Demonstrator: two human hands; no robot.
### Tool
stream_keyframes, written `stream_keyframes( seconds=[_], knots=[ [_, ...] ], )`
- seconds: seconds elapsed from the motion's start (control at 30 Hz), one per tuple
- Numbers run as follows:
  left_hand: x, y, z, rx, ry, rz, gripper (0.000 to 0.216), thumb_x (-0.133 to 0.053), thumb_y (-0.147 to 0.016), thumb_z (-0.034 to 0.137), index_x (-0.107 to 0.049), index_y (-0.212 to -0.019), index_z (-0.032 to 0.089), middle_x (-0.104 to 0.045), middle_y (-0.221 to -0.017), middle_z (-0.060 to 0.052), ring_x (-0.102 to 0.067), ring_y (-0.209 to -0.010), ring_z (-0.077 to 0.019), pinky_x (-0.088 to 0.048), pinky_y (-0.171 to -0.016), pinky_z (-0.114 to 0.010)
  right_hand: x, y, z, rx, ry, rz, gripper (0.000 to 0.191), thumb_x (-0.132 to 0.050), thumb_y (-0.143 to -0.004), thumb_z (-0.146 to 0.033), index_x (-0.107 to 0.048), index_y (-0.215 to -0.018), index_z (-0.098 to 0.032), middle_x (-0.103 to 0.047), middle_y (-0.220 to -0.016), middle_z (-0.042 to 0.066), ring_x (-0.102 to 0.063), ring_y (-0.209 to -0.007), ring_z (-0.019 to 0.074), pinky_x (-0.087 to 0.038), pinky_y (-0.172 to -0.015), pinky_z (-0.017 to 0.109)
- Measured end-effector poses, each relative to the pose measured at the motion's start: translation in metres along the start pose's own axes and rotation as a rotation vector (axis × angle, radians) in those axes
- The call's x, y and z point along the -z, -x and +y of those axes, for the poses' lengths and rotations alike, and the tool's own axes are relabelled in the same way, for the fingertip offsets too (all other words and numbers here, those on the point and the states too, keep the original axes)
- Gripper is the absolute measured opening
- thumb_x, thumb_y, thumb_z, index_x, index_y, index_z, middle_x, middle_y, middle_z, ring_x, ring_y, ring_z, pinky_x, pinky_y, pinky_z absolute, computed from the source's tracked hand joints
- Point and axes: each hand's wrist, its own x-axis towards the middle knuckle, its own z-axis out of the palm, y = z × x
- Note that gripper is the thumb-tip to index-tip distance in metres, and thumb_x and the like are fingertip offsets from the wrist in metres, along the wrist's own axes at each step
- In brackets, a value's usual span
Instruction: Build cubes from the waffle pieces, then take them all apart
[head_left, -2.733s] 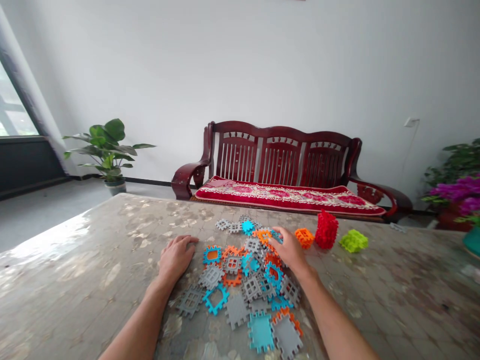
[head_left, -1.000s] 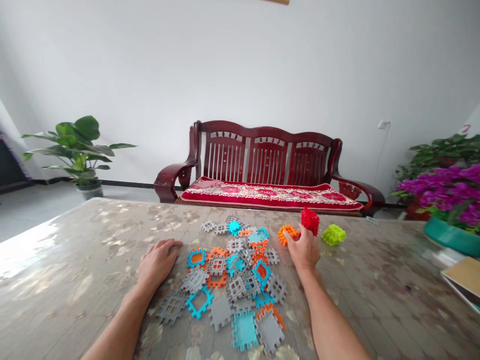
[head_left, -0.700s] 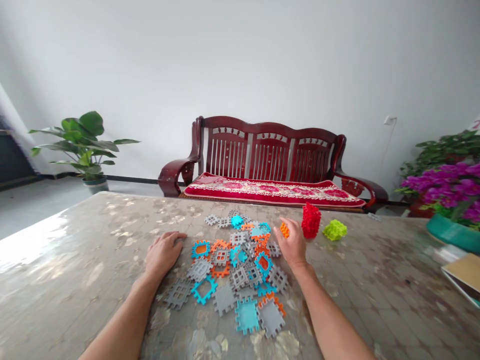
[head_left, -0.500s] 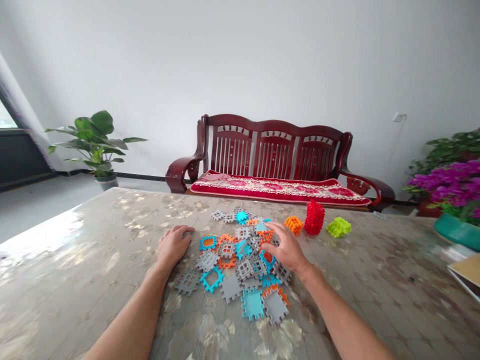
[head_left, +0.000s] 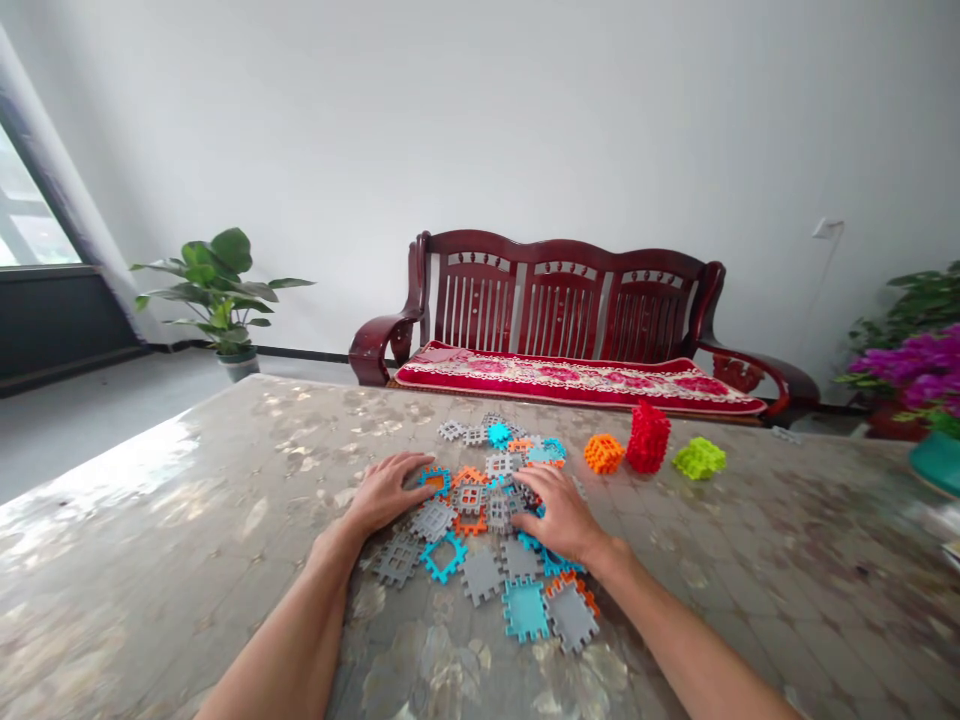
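Note:
A heap of flat interlocking plastic tiles (head_left: 487, 520) in grey, blue and orange lies on the marbled table (head_left: 187, 520). My left hand (head_left: 388, 490) rests flat on the heap's left edge, fingers stretched toward a blue-and-orange tile (head_left: 435, 480). My right hand (head_left: 559, 510) lies palm down on the heap's right side, fingers spread over grey and blue tiles. Neither hand holds anything. Past the heap stand an orange cube (head_left: 604, 453), a taller red block (head_left: 649, 437) and a green cube (head_left: 699, 458), all built from tiles.
A dark red wooden bench (head_left: 570, 330) with a red cushion stands behind the table. A leafy potted plant (head_left: 217, 290) is on the floor at left. Purple flowers in a teal pot (head_left: 926, 400) sit at the right edge.
My right hand let go of the orange cube beside the red block and came back left onto the tile heap. My left hand slid slightly right onto the tiles.

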Motion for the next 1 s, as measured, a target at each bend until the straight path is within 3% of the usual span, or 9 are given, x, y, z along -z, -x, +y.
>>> stream_keyframes(
  seconds=[0.17, 0.27, 0.4, 0.53, 0.63, 0.73, 0.87, 1.0],
  knots=[
    [-0.005, -0.005, -0.003, 0.004, 0.055, 0.045, 0.049, -0.052, -0.085, 0.056, -0.068, -0.12, 0.026, -0.068, -0.126, -0.003, -0.06, -0.118, -0.0236, -0.041, -0.106, -0.036, -0.014, -0.029, -0.006, 0.079, 0.023, 0.018, 0.036, -0.067, -0.081, -0.024, -0.067, -0.118, -0.025, -0.068, -0.119, 0.007, -0.057, -0.118, 0.023, -0.04, -0.107, 0.042],
    [-0.01, -0.009, -0.008, 0.065, 0.114, 0.069, 0.046, -0.05, -0.086, 0.049, -0.067, -0.12, 0.022, -0.071, -0.119, -0.005, -0.064, -0.11, -0.0227, -0.046, -0.1, -0.034, -0.024, -0.05, -0.005, 0.053, -0.005, 0.055, 0.025, -0.067, -0.084, -0.029, -0.071, -0.108, -0.025, -0.071, -0.109, 0.007, -0.061, -0.109, 0.0227, -0.045, -0.1, 0.04],
    [-0.014, -0.011, -0.015, 0.093, 0.159, 0.092, 0.046, -0.049, -0.085, 0.043, -0.067, -0.121, 0.019, -0.072, -0.118, -0.007, -0.065, -0.108, -0.0235, -0.048, -0.098, -0.035, -0.02, -0.064, -0.005, -0.016, -0.107, 0.138, 0.025, -0.068, -0.084, -0.032, -0.072, -0.107, -0.026, -0.071, -0.106, 0.006, -0.062, -0.103, 0.0218, -0.046, -0.097, 0.038],
    [-0.014, -0.011, -0.015, 0.102, 0.155, 0.098, 0.045, -0.048, -0.084, 0.041, -0.067, -0.119, 0.02, -0.072, -0.118, -0.007, -0.065, -0.108, -0.024, -0.047, -0.098, -0.036, 0.014, -0.037, -0.003, -0.106, -0.232, 0.095, 0.026, -0.069, -0.081, -0.033, -0.072, -0.106, -0.026, -0.071, -0.104, 0.004, -0.063, -0.091, 0.0192, -0.05, -0.086, 0.034],
    [-0.012, -0.011, -0.013, 0.107, 0.152, 0.104, 0.044, -0.048, -0.084, 0.04, -0.068, -0.118, 0.021, -0.072, -0.118, -0.007, -0.065, -0.107, -0.0238, -0.048, -0.097, -0.036, 0.047, 0.001, -0.001, -0.116, -0.366, -0.119, 0.032, -0.078, -0.072, -0.035, -0.073, -0.102, -0.024, -0.069, -0.097, 0.002, -0.061, -0.082, 0.0166, -0.049, -0.076, 0.029],
    [-0.012, -0.011, -0.011, 0.099, 0.14, 0.127, 0.043, -0.049, -0.083, 0.041, -0.069, -0.116, 0.022, -0.072, -0.117, -0.006, -0.065, -0.106, -0.0236, -0.048, -0.096, -0.035, 0.068, 0.038, -0.002, -0.033, -0.31, -0.352, 0.051, -0.087, -0.06, -0.039, -0.072, -0.107, -0.027, -0.065, -0.105, 0.002, -0.059, -0.094, 0.0184, -0.047, -0.082, 0.029],
    [-0.011, -0.01, -0.011, 0.086, 0.133, 0.138, 0.043, -0.048, -0.084, 0.042, -0.07, -0.115, 0.022, -0.072, -0.116, -0.006, -0.065, -0.106, -0.0236, -0.048, -0.096, -0.036, 0.07, 0.066, -0.007, 0.001, -0.118, -0.503, 0.066, -0.089, -0.052, -0.039, -0.069, -0.115, -0.03, -0.059, -0.107, 0.001, -0.057, -0.099, 0.0205, -0.045, -0.085, 0.03],
    [-0.014, -0.011, -0.015, 0.089, 0.14, 0.143, 0.045, -0.048, -0.084, 0.043, -0.069, -0.116, 0.021, -0.072, -0.116, -0.007, -0.065, -0.107, -0.0242, -0.048, -0.097, -0.036, 0.062, 0.071, -0.013, -0.007, -0.036, -0.49, 0.058, -0.085, -0.058, -0.032, -0.066, -0.113, -0.029, -0.058, -0.106, 0.0, -0.056, -0.099, 0.0197, -0.044, -0.083, 0.028]
  ],
)
